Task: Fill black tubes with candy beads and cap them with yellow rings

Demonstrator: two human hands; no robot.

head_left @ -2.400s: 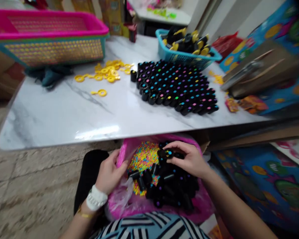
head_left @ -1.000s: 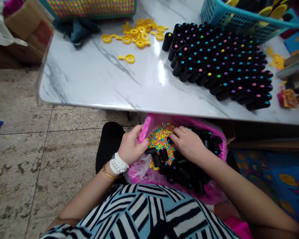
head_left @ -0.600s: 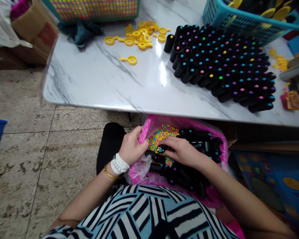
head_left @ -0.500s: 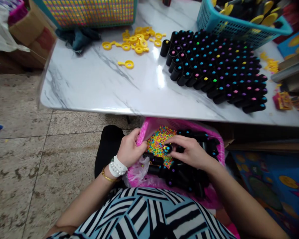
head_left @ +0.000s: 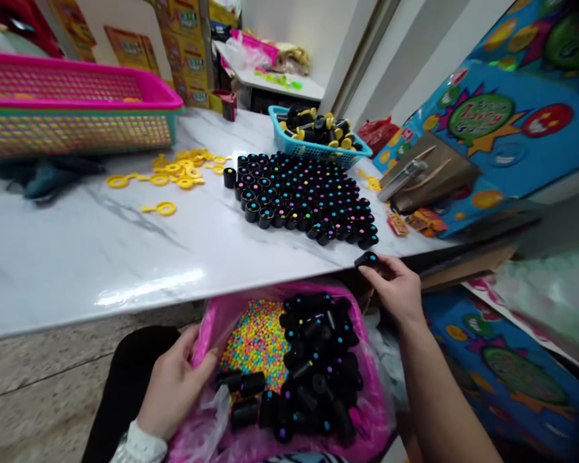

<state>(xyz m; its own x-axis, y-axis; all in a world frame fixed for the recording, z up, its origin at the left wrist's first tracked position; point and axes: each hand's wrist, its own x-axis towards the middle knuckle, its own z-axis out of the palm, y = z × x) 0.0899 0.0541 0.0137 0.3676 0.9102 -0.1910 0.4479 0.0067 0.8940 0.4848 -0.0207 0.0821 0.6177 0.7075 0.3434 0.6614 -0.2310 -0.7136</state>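
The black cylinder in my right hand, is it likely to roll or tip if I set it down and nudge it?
The black cylinder would probably roll if laid on its side, since its body is round. Stood upright, it might tip under a firm push, as it looks longer than wide. It may also slide, because the table has a glossy shine.

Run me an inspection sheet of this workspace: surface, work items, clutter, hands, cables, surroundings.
Surface: white marbled table, glossy, reflecting light.
Work items: standing black cylinders packed together on the table; pink container below its front edge, holding colored beads and loose black cylinders.
Clutter: yellow ring pieces and dark cloth on the table.
Hands: left hand grips the pink container's rim; right hand holds a blue-dotted cylinder near the table edge.
Cables: nothing seen.
Surroundings: turquoise basket of black-and-yellow pieces at the back; blue printed packaging right.
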